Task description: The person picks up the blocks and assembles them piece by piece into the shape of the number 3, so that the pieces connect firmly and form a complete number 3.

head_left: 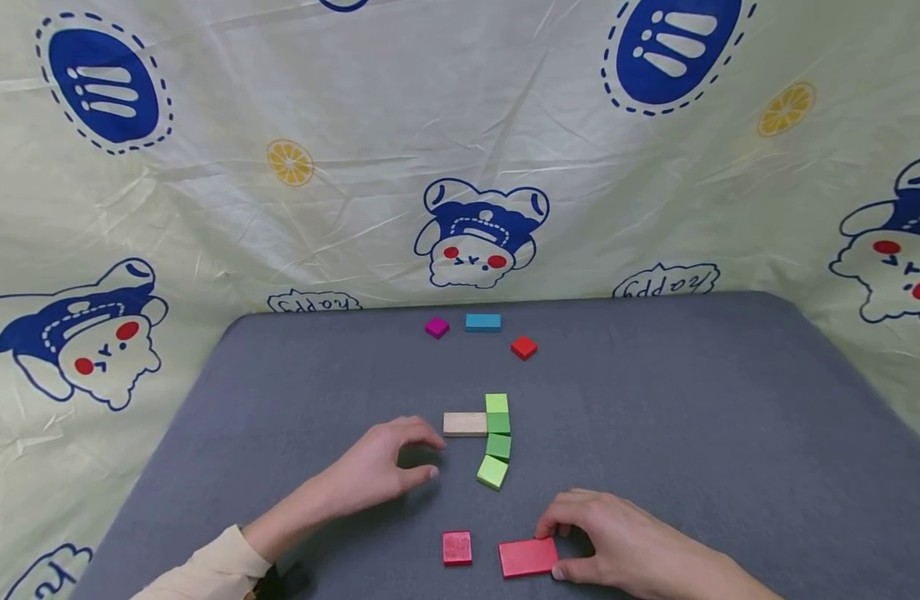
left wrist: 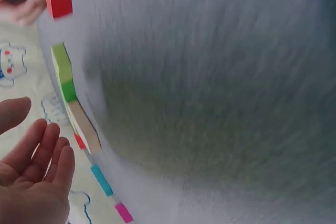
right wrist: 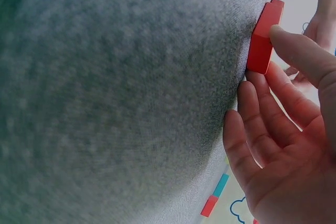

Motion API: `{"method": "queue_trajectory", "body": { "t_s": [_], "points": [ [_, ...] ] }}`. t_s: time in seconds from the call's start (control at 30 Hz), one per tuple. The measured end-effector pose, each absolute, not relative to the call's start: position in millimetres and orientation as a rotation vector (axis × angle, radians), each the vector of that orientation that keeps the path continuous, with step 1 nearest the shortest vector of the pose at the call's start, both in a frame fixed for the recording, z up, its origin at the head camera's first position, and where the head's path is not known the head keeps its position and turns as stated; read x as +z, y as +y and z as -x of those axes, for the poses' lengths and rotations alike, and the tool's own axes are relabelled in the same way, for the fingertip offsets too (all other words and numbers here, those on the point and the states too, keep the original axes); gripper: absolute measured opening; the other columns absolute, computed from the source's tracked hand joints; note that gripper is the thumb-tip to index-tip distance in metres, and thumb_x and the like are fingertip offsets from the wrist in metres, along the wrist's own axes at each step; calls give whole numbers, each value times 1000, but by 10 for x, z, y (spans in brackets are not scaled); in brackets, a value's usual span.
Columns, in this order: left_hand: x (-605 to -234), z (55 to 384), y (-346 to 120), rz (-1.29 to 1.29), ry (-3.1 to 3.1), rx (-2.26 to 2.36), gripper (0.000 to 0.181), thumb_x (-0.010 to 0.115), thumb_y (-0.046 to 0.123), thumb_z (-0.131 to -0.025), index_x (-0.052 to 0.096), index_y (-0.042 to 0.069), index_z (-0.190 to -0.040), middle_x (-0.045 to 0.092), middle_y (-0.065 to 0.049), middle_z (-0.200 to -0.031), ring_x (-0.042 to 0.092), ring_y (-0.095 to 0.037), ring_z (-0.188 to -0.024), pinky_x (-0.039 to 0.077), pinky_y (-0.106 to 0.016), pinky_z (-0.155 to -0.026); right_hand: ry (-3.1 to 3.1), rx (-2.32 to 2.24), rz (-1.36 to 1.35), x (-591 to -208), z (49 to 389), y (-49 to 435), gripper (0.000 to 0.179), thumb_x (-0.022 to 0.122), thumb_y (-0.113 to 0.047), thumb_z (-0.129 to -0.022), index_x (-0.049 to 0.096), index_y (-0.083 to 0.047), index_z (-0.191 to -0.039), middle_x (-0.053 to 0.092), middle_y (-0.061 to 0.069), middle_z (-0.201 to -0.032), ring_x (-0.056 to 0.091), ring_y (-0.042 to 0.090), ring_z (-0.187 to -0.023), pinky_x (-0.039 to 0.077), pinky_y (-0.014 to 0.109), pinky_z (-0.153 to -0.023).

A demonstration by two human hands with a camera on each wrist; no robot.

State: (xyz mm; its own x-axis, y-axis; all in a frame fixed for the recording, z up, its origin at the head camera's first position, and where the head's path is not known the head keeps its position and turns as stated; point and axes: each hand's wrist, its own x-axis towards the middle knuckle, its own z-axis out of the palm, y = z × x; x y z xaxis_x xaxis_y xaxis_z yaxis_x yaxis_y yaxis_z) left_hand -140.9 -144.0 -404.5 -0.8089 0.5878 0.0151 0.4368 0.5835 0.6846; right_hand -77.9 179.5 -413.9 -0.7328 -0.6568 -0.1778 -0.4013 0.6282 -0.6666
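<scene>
1. Red rectangular block point(head_left: 523, 558) sits in the right grip point(head_left: 621, 537), thumb and fingers pinching one end, probably to steady it.
2. Left grip point(head_left: 392, 464), loosely spread, holds nothing beside the tan block point(head_left: 465, 425).

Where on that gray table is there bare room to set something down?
Widest: the table right of the green blocks, beyond the right hand. Another: left of the purple block, beyond the left hand. Crowded: around the green blocks and wooden block.
</scene>
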Motion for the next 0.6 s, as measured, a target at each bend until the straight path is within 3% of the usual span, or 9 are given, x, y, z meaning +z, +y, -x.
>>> {"method": "queue_trajectory", "body": {
  "t_s": [0.33, 0.6],
  "points": [
    [-4080, 1035, -1370, -1003, 2355, 999, 25, 76, 25, -86, 71, 20, -109, 62, 17, -102, 57, -2, -96, 48, -25, -86, 2445, -883, 840, -4145, 771, 1805, 24, 78, -33, -85, 64, -40, -103, 55, -24, -96, 52, 0, -86, 47, 26, -73],
    [-4134, 937, -1295, -991, 2330, 972, 29, 81, 24, -82, 70, 19, -108, 60, 20, -98, 55, 1, -89, 48, -21, -81, 2481, -896, 881, -4162, 738, 1823, 25, 78, -31, -84, 64, -41, -103, 55, -25, -98, 52, 0, -87, 46, 25, -74]
  ]
}}
